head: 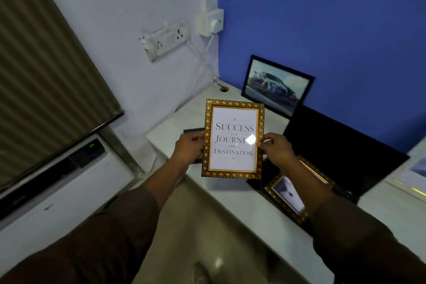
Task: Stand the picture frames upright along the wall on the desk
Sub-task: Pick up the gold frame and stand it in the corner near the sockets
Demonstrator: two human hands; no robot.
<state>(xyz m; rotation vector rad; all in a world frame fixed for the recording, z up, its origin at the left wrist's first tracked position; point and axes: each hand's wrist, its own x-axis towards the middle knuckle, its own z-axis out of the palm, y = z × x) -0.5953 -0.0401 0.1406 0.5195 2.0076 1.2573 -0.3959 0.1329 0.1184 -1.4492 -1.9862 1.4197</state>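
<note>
I hold a gold-patterned picture frame (232, 138) with a printed quote upright above the white desk (232, 200). My left hand (189, 147) grips its left edge and my right hand (275, 148) grips its right edge. A black frame with a car picture (277, 85) stands leaning against the blue wall at the back of the desk. Another gold frame (287, 198) lies flat on the desk under my right forearm, partly hidden. A dark frame (192, 131) lies flat behind my left hand, mostly covered.
A black monitor or panel (341, 152) stands on the desk right of the car picture. A white power strip (164, 40) and a plugged adapter (211, 22) with cables hang on the white wall. An air conditioner (57, 182) sits left, below a blind. A light frame (412, 173) shows at the right edge.
</note>
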